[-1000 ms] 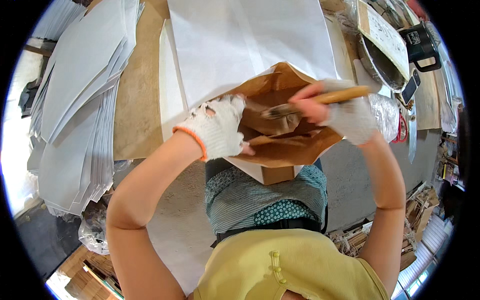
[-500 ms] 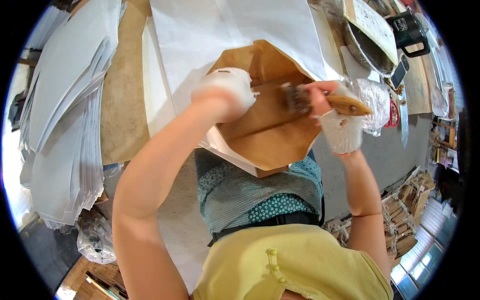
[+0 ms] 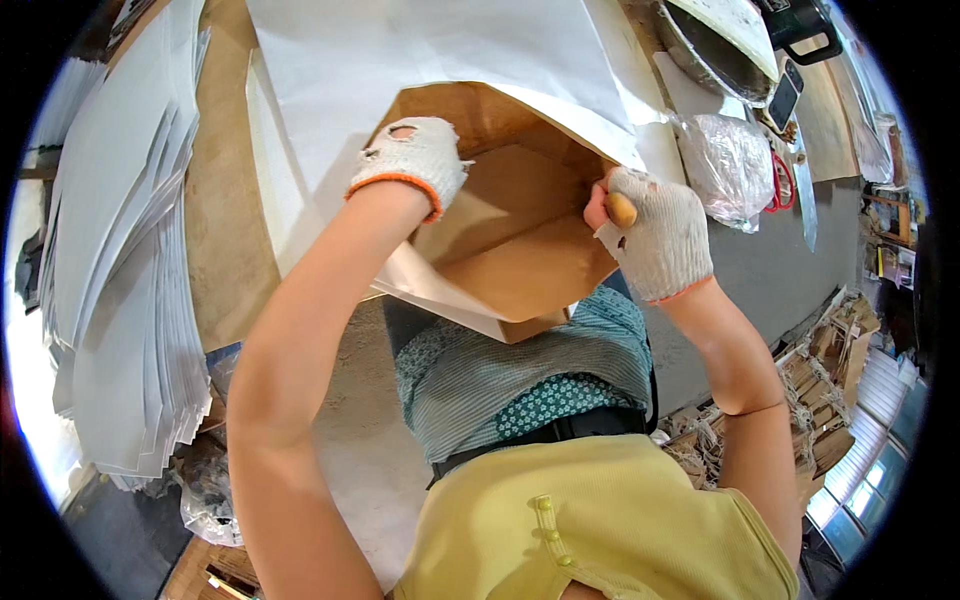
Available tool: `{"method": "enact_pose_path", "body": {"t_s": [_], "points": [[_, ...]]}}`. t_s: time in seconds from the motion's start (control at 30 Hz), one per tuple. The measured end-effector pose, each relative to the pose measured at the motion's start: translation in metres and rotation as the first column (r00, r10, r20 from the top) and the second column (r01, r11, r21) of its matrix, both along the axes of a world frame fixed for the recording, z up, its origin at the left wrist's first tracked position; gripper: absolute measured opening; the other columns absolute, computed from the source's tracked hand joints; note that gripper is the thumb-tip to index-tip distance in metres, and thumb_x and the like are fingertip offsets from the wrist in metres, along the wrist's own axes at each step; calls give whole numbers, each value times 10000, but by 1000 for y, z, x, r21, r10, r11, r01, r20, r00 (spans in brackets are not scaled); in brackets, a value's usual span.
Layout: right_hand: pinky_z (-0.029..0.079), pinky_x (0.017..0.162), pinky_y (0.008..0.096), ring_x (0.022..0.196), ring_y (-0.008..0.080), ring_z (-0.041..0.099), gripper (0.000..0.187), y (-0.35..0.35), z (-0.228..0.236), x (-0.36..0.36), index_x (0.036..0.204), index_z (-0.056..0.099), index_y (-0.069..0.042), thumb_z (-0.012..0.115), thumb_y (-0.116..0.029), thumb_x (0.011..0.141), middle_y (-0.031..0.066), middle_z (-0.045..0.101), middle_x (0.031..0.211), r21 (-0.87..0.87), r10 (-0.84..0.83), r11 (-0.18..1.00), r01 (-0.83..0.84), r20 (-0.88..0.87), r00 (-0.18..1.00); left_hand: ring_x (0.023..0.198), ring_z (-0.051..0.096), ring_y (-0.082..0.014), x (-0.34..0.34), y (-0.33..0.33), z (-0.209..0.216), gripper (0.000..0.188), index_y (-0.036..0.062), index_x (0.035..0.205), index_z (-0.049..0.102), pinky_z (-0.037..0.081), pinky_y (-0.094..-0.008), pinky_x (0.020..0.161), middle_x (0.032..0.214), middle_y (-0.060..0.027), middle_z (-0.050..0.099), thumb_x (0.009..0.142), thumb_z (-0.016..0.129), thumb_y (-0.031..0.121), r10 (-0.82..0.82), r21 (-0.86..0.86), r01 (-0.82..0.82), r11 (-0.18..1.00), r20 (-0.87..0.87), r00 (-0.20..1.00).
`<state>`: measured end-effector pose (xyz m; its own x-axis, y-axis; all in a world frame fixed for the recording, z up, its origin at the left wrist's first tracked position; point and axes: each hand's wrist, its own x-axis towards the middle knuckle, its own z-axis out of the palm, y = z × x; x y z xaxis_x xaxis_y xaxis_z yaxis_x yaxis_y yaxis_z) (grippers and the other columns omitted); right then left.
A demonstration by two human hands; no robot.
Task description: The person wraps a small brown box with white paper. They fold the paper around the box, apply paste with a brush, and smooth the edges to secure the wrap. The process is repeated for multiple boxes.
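A large paper bag [image 3: 520,270], white outside and brown inside, lies on the work table with its open end toward me. My left hand [image 3: 410,165], in a worn white glove with an orange cuff, rests at the left side of the opening; its fingers are out of sight. At the right side of the opening, my right hand [image 3: 660,230], gloved alike with bare fingertips, is closed round a brush [image 3: 621,210]. Only the end of its wooden handle shows, pointing at me; the bristles are hidden.
Stacked white paper sheets [image 3: 130,260] fan out at the left. To the right are a clear plastic bundle [image 3: 728,165], red-handled scissors [image 3: 783,182], a phone [image 3: 786,97], a metal basin [image 3: 710,55] and a black mug [image 3: 805,30]. Tied brown bundles [image 3: 815,400] lie lower right.
The brush has swung from lying sideways over the opening to pointing into it, as my right hand turned and moved slightly left. My left hand has shifted a little left and up.
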<state>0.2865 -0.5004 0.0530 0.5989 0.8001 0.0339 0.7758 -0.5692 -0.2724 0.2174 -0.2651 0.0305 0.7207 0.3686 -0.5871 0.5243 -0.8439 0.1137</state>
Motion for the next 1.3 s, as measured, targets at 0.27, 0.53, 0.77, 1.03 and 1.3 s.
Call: {"method": "enact_pose_path", "body": {"t_s": [0.27, 0.53, 0.77, 1.03, 1.3], "points": [[531, 819, 356, 762, 177, 659, 350, 53, -65, 82, 1171, 647, -51, 596, -327, 961, 46, 644, 738, 373, 544, 189, 908, -810, 219, 1074, 647, -365, -20, 13, -29, 292, 71, 1144, 623, 532, -457, 891, 1151, -170, 665, 885, 648, 204, -3, 141, -36, 989, 271, 962], [523, 776, 290, 1041, 210, 631, 270, 113, -109, 31, 1119, 637, -11, 575, -227, 969, 139, 671, 1179, 465, 495, 283, 839, -820, 287, 1056, 645, -314, -42, -4, 10, 260, 58, 1134, 644, 500, -402, 911, 1120, -150, 673, 927, 592, 205, -11, 58, -75, 995, 856, 517], [523, 792, 321, 1110, 219, 595, 312, 122, -110, 13, 1141, 634, -29, 537, -294, 1007, 167, 622, 1263, 547, 459, 463, 697, -821, 339, 1507, 150, -400, -97, -42, -70, 978, -44, 1546, 185, 82, -467, 1225, 1613, -265, 169, 922, 469, 654, 165, 66, -296, 953, 705, 690], [466, 856, 319, 937, 177, 573, 501, 120, -114, 18, 1270, 583, -16, 565, -408, 959, 69, 616, 1130, 565, 442, 510, 649, -819, 366, 1432, 360, -342, -59, -47, -71, 683, -17, 1505, 331, 279, -443, 1177, 1529, -205, 390, 962, 617, 284, 586, -547, -219, 808, 786, 199], [485, 832, 272, 904, 134, 591, 491, 57, -102, 3, 1258, 608, -39, 596, -418, 947, 38, 621, 1091, 208, 509, 538, 817, -853, -118, 1366, 413, -288, -103, -57, -54, 835, 25, 1510, 294, 383, -415, 1106, 1505, -169, 395, 802, 735, 46, 326, -174, -349, 921, 835, 443]]}}
